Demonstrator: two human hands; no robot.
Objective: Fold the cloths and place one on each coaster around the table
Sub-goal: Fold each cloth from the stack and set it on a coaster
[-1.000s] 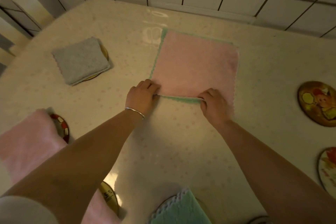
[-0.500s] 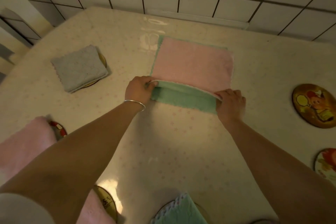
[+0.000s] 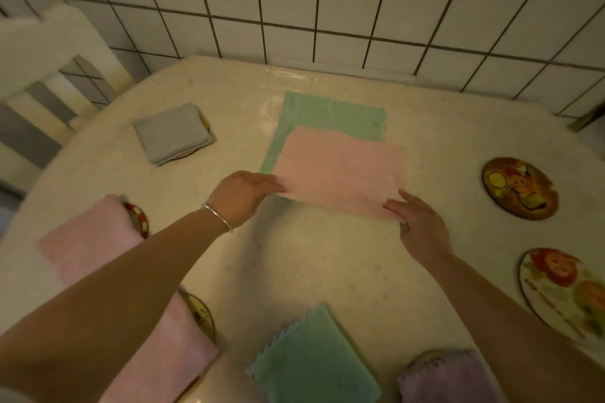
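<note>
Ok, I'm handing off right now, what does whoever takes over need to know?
Left hand pinches the pink cloth's near left corner; right hand rests open at its near right corner. The pink cloth lies skewed over an unfolded green cloth mid-table.
Done: folded grey cloth, two pink, one green and one purple cloth sit on coasters.
Left: fold these two cloths and place them on the two bare picture coasters at right.
</note>
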